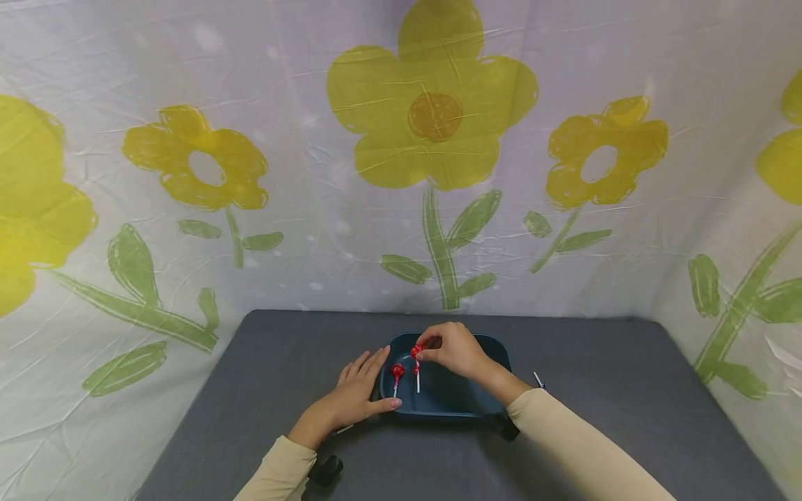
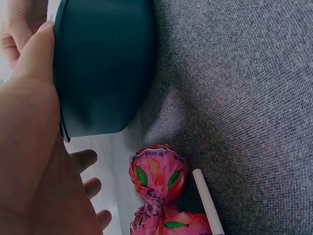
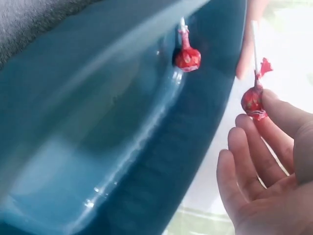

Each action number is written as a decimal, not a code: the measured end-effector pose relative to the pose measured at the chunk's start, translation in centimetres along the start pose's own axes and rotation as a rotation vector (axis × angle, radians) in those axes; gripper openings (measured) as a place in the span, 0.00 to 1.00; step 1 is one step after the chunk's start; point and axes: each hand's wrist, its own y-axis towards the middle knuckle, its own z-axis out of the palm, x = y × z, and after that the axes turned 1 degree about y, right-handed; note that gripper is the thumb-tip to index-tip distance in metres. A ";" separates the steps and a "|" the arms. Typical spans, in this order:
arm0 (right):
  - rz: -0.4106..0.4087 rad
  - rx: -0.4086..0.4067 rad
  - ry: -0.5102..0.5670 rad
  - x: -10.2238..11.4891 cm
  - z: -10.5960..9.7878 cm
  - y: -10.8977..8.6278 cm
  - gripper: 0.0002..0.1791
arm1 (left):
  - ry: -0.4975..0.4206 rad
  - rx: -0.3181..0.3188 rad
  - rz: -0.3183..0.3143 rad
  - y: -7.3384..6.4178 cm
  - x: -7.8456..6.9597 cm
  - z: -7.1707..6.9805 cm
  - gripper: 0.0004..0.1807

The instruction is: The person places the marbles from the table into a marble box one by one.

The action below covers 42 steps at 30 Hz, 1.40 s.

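Blue tray (image 1: 454,398) holds one red lollipop (image 1: 397,371); right hand (image 1: 459,352) pinches one other lollipop (image 3: 252,101); left hand (image 1: 354,396), fingers straight, touches the tray.

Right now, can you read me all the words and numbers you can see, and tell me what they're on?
None can be read for certain.
Pink lollipop wrapper by the left wrist camera: dark blue marks like lettering, too blurred to read.
Red lollipop in the right hand: pale marks on its wrapper, too small to read.
Blue tray and flowered backdrop: no writing shows.
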 end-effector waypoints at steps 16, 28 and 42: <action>0.004 0.047 -0.070 -0.3 0.8 1.7 0.06 | -0.012 -0.005 0.021 0.0 0.1 0.1 0.56; 0.054 0.117 -0.055 -1.0 2.2 2.2 0.06 | -0.032 -0.014 0.047 0.1 0.5 0.5 0.57; 0.048 0.069 -0.036 -2.7 4.9 0.9 0.08 | -0.041 -0.005 0.019 0.0 0.7 0.7 0.57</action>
